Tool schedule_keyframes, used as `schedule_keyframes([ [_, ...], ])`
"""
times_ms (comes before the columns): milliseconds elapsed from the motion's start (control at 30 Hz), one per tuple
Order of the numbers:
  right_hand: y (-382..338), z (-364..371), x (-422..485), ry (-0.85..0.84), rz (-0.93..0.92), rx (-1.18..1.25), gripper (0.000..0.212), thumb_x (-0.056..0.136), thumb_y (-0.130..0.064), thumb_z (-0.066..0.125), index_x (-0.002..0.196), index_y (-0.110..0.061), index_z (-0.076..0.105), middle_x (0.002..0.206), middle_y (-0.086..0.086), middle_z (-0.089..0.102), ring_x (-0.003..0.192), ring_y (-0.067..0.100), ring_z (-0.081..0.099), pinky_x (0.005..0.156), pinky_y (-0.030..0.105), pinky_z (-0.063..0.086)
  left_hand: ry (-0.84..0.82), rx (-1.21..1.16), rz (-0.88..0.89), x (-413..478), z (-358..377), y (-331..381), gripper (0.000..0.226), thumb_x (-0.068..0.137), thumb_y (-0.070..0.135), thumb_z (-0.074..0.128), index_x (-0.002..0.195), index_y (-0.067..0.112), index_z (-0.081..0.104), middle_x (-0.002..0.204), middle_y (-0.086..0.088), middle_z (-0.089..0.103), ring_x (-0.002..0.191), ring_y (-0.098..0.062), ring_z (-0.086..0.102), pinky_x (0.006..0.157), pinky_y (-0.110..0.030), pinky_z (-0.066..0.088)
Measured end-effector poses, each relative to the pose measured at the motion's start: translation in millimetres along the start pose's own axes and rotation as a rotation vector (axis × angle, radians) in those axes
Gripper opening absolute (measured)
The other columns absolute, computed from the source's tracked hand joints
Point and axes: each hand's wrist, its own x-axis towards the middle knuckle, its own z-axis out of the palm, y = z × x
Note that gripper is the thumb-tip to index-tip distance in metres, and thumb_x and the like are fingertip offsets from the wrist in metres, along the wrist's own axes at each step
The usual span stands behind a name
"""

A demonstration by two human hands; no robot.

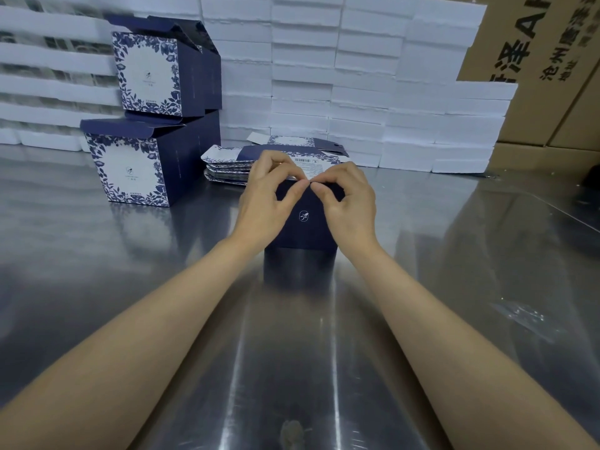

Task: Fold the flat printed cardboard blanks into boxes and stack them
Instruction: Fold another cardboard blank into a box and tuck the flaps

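at the left, two folded boxes (130, 170) are standing stacked on the table (454, 254). the upper one is sitting set back on the lower, and both are showing open top flaps. just right of them, a pile of blanks (227, 168) is lying flat.

the left hand (263, 199) is gripping the upper left corner of the box (303, 222) being formed. its fingers are curling over the far side and its thumb is pressing on the near dark face. this box is standing upright on the table at centre, just in front of the blanks, with its logo face toward the person. the right hand (350, 203) is mirroring the grip at the upper right corner, thumb and forefinger pinching the top edge. the two thumb tips are nearly meeting at the middle. what the fingers are doing behind that edge is hidden.

judged step: the flaps at the upward end are being folded in and tucked.
- both sides should be getting equal pressure, so the flap is going in straight.
- the fold should be running along the score line, not across the panel.
- the walls should be staying square, since thin card is likely to buckle under a hard pinch.
- the shiny table is probably offering little grip, so the base should be getting some downward load.

behind, white foam slabs (357, 76) are lining the wall, and a brown carton (535, 76) is standing at the far right.
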Motion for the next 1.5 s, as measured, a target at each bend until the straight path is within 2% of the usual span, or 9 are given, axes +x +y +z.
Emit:
schedule_keyframes([
  [500,13.7,-12.4,-2.3,0.044,0.122,0.262,0.014,0.089,-0.002,0.063,0.083,-0.014,0.067,0.092,-0.003,0.069,0.106,0.003,0.062,0.081,0.024,0.049,0.021,-0.267,-0.147,1.0,-15.4,-11.9,0.006,0.090,0.003,0.064,0.088,0.007,0.061,0.100,0.010,0.070,0.103,-0.003,0.064,0.088,-0.016,0.046],
  [600,15.8,-12.3,-4.2,0.041,0.135,0.269,0.009,0.089,-0.007,0.066,0.090,-0.016,0.068,0.104,-0.003,0.068,0.111,0.002,0.059,0.084,0.024,0.051,0.011,-0.273,-0.156,0.4,-15.5,-17.8,0.012,0.090,0.009,0.067,0.097,0.017,0.061,0.116,0.012,0.066,0.114,0.000,0.059,0.092,-0.021,0.048],
  [733,32.9,-15.5,-11.5,-0.135,0.218,0.234,0.050,0.090,-0.013,0.067,0.134,-0.026,0.047,0.143,-0.007,0.047,0.128,0.009,0.048,0.099,0.020,0.046,-0.157,-0.311,-0.385,-10.7,-12.6,-34.4,0.072,0.089,0.019,0.069,0.149,0.020,0.027,0.152,0.011,0.034,0.138,-0.002,0.036,0.106,-0.019,0.040],
  [867,38.8,-9.7,-15.6,-0.191,0.256,0.320,0.069,0.091,-0.002,0.058,0.144,-0.032,0.025,0.137,-0.015,0.044,0.123,-0.004,0.048,0.088,0.007,0.046,-0.221,-0.128,-0.378,-16.1,-8.7,-43.5,0.051,0.095,0.021,0.060,0.142,0.013,0.042,0.131,0.006,0.058,0.118,-0.003,0.055,0.105,-0.024,0.042],
  [1033,30.5,-13.7,-14.0,0.084,0.084,0.290,0.043,0.093,-0.015,0.060,0.123,-0.041,0.043,0.131,-0.023,0.052,0.112,0.004,0.062,0.085,0.028,0.056,0.015,-0.030,-0.265,-13.1,-14.9,-34.8,0.042,0.096,0.041,0.050,0.133,0.022,0.057,0.120,0.011,0.066,0.105,-0.004,0.063,0.094,-0.033,0.050],
  [1100,29.3,-15.4,-12.7,0.134,-0.078,0.185,0.033,0.096,-0.011,0.050,0.126,-0.025,0.056,0.137,-0.020,0.051,0.109,0.013,0.063,0.087,0.036,0.057,0.098,0.044,-0.177,-11.3,-17.1,-28.8,0.045,0.093,0.053,0.039,0.125,0.028,0.058,0.118,0.014,0.061,0.099,0.006,0.057,0.088,-0.033,0.048],
  [1200,27.4,-14.2,-11.8,0.127,-0.290,0.035,0.046,0.090,0.002,0.037,0.132,0.000,0.054,0.144,0.007,0.045,0.121,0.031,0.058,0.090,0.029,0.052,0.116,0.047,-0.046,-8.5,-22.3,-23.1,0.041,0.096,0.049,0.030,0.128,0.030,0.049,0.120,0.008,0.051,0.091,0.006,0.051,0.080,-0.038,0.049],
  [1333,25.6,-13.6,-13.7,0.066,-0.344,-0.034,0.045,0.095,-0.002,0.034,0.138,0.008,0.044,0.146,0.016,0.042,0.138,0.025,0.040,0.113,0.035,0.037,0.051,0.155,0.019,-8.3,-25.4,-20.7,0.062,0.098,0.048,0.024,0.154,0.023,0.019,0.122,0.002,0.041,0.075,-0.012,0.047,0.065,-0.036,0.045],
  [1500,27.7,-15.6,-15.8,0.046,-0.358,0.021,0.047,0.098,-0.014,0.034,0.139,0.009,0.041,0.149,0.016,0.037,0.139,0.027,0.038,0.110,0.043,0.040,0.167,0.166,-0.007,-3.9,-20.3,-4.0,0.055,0.097,0.049,0.026,0.134,0.012,0.041,0.122,0.008,0.040,0.102,-0.009,0.046,0.074,-0.037,0.047],
])
